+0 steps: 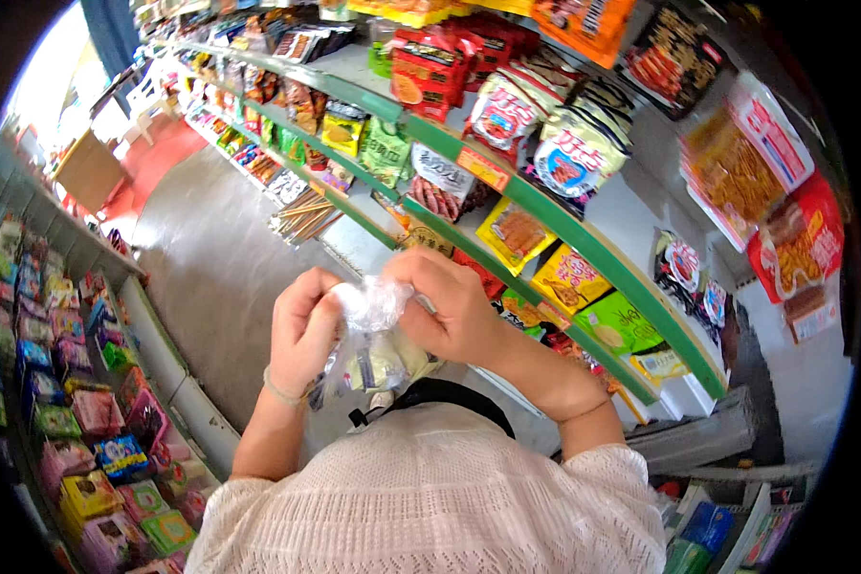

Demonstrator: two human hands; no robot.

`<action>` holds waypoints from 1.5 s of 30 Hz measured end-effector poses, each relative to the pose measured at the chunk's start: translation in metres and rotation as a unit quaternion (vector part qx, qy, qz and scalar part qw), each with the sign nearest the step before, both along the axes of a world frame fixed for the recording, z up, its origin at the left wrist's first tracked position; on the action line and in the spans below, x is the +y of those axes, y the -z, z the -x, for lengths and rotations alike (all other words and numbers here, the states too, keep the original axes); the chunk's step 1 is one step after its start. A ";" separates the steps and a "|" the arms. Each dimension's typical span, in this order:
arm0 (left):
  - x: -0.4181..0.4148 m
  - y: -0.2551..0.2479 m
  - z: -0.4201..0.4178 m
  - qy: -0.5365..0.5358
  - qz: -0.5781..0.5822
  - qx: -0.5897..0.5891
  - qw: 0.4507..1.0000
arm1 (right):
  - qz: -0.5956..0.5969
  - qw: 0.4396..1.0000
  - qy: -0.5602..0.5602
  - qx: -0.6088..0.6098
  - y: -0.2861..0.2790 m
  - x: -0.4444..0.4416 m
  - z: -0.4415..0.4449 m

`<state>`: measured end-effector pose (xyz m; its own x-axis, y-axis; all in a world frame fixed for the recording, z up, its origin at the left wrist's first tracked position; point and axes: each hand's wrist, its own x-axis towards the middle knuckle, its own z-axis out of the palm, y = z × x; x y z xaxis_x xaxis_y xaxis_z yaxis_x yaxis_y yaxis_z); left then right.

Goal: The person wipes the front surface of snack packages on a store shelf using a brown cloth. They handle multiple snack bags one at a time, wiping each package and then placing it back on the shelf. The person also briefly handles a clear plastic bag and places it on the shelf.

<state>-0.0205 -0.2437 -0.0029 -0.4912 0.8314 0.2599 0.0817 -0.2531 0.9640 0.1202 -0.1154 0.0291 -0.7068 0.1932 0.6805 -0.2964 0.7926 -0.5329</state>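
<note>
Both hands are raised before my body, gripping the gathered top of a clear plastic bag (373, 305). My left hand (307, 326) pinches the bag's bunched edge between thumb and fingers, and a thin band circles that wrist. On the other side my right hand (448, 305) has its fingers curled on the same bunched plastic. Below the hands the bag hangs down, and pale packets (377, 364) show through it. What exactly the packets are cannot be made out.
Green-edged shelves (545, 240) of snack packets rise ahead and to the right. Snack bags (750, 172) hang at the far right. On the left stands a low shelf of small colourful packs (100, 409). An aisle floor (194, 237) runs between them towards a cardboard box (90, 172).
</note>
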 end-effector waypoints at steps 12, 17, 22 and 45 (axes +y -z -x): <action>0.007 0.052 -0.043 -0.090 -0.056 0.203 0.973 | 0.060 0.992 -0.096 0.054 -0.019 -0.009 0.004; 0.008 0.026 -0.039 -0.152 -0.091 0.053 0.983 | 0.148 0.977 -0.148 0.026 0.003 0.006 -0.009; 0.019 0.005 -0.028 -0.173 -0.116 0.168 0.963 | -0.027 0.994 -0.045 -0.097 0.012 0.008 -0.032; -0.023 0.035 0.058 -0.336 -0.055 0.107 0.934 | 0.245 0.904 -0.201 -0.286 0.010 0.025 0.053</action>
<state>-0.0789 -0.2663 -0.0377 -0.8197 0.3167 0.4772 0.4450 -0.1725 0.8788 0.0668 -0.0903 0.0191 -0.9962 0.0215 0.0845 -0.0737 0.3094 -0.9481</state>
